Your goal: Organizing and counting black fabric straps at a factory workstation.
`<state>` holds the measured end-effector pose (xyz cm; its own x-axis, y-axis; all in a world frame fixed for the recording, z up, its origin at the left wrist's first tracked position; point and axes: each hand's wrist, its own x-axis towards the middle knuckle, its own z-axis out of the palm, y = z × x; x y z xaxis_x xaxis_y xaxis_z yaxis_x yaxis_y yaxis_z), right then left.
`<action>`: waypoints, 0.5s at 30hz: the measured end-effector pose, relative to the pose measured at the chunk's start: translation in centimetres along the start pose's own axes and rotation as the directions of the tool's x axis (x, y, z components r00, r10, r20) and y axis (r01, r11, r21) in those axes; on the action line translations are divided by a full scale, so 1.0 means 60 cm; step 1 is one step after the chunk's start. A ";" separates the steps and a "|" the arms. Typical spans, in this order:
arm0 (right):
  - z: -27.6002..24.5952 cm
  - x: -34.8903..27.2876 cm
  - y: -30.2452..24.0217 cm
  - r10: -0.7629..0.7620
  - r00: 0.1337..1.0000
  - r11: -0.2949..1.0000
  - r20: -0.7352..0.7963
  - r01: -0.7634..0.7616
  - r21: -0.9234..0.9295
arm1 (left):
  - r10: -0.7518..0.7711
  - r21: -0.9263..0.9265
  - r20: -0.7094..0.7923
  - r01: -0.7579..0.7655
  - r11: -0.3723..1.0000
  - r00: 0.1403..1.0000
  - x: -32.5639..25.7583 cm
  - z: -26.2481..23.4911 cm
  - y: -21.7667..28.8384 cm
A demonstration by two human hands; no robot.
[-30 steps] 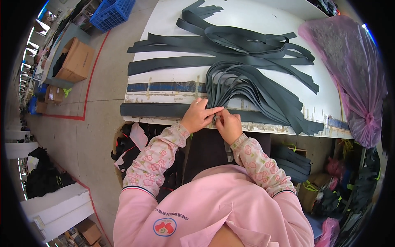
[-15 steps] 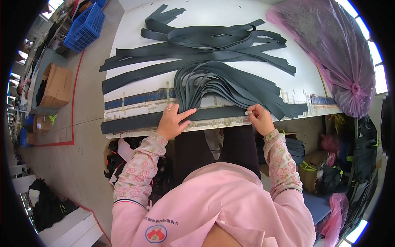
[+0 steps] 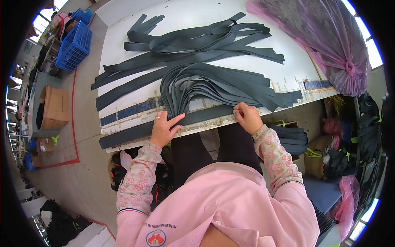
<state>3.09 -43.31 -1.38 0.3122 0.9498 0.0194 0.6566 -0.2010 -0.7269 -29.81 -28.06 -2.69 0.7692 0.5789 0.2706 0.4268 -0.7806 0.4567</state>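
- A person in a pink top stands at a white tabletop (image 3: pixel 197 16) and looks down at it.
- One long dark grey strip (image 3: pixel 135 131) lies flat along the near edge of the tabletop, running from the left side toward the right.
- The left hand (image 3: pixel 163 128) lies flat on this strip. Its grip is spread, with the fingers open and pressing down, not pinching.
- There is a ring on one finger of the left hand.
- The right hand (image 3: pixel 248 117) is further along the same strip, to the right. Its fingers are curled together at the strip's top edge, and they seem to pinch it, but the fingertips are too small to see well.
- So the strip sits right under both hands, and the part between the hands lies straight.
- Just behind the hands is a fanned pile of grey strips (image 3: pixel 218 84). Its bunched end almost touches the left hand's fingertips.
- More loose grey strips (image 3: pixel 189 41) lie farther back, spread across the tabletop.
- A big pink plastic bag (image 3: pixel 329 45), tied in a knot, sits at the right end of the tabletop.
- On the floor to the left are a blue crate (image 3: pixel 74 47) and a brown cardboard box (image 3: pixel 55 107).
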 end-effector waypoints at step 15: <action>0.030 -0.021 -0.068 -0.021 0.962 0.989 0.271 -0.019 0.144 | 0.034 0.032 -0.014 -0.034 0.999 0.999 0.009 0.001 0.008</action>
<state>-1.23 -43.24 0.32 0.1007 0.9832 -0.1523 0.5445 -0.1825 -0.8187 -29.16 -28.11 -2.35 0.7764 0.5553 0.2981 0.4155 -0.8067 0.4203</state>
